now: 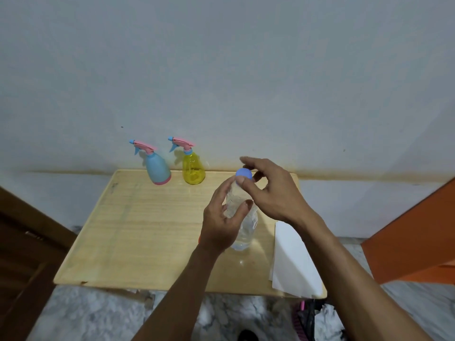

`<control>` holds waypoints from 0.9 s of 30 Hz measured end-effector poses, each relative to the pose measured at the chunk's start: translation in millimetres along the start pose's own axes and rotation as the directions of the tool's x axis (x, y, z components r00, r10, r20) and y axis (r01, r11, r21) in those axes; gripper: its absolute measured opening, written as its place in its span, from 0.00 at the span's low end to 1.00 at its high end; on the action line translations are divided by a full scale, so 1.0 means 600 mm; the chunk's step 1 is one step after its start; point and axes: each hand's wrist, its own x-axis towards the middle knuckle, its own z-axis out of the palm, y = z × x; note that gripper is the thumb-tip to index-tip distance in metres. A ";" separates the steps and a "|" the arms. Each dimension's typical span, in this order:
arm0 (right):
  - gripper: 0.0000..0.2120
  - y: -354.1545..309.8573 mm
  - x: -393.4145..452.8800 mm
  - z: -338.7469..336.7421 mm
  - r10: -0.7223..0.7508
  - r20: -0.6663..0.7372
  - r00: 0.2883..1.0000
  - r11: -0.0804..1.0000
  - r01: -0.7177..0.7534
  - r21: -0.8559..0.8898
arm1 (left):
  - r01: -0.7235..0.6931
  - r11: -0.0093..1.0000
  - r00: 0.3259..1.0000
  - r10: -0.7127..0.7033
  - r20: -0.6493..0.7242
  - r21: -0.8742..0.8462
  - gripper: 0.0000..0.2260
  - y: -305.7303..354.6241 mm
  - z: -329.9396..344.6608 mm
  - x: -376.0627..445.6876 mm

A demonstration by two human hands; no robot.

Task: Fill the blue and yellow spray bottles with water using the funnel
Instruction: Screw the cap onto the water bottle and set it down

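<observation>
**Water bottle in hand, cap on, nothing poured**

You are at the very start. Your left hand (222, 219) wraps the body of the clear water bottle (242, 217), which stands upright on the wooden table (138, 230), and your right hand (268, 190) pinches its blue cap (243, 174) between thumb and fingertips. The cap sits on the neck, so by my reading you are about to twist it off, though the grip alone cannot confirm that.

The blue spray bottle (156, 168) and the yellow spray bottle (193, 168) stand side by side at the far edge of the table, near the wall, well apart from your hands. Both keep their pink trigger heads (145, 146) screwed on. The yellow one is see-through and looks empty; the blue one is opaque, so its level cannot be told.

A sliver of orange (199, 239) peeks out behind your left wrist; it may be the funnel, but too little shows to say. A stack of white paper (293, 262) lies at the table's right edge.

Still ahead: open the water bottle, unscrew both spray heads, seat the funnel, pour into each, and close them up
</observation>
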 end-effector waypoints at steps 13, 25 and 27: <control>0.11 0.006 0.006 0.006 0.042 -0.048 0.998 0.985 -0.034 0.169 | -0.023 0.999 1.000 0.024 -0.009 0.037 0.26 -0.004 -0.005 0.007; 0.11 0.020 0.003 0.028 0.041 -0.121 0.992 0.981 -0.018 0.191 | -0.011 0.997 0.998 0.015 -0.057 0.076 0.24 0.001 0.004 0.005; 0.11 0.023 -0.002 0.031 0.047 -0.110 0.993 0.978 -0.023 0.209 | 0.015 0.998 0.999 -0.012 -0.044 0.062 0.24 0.000 0.005 0.003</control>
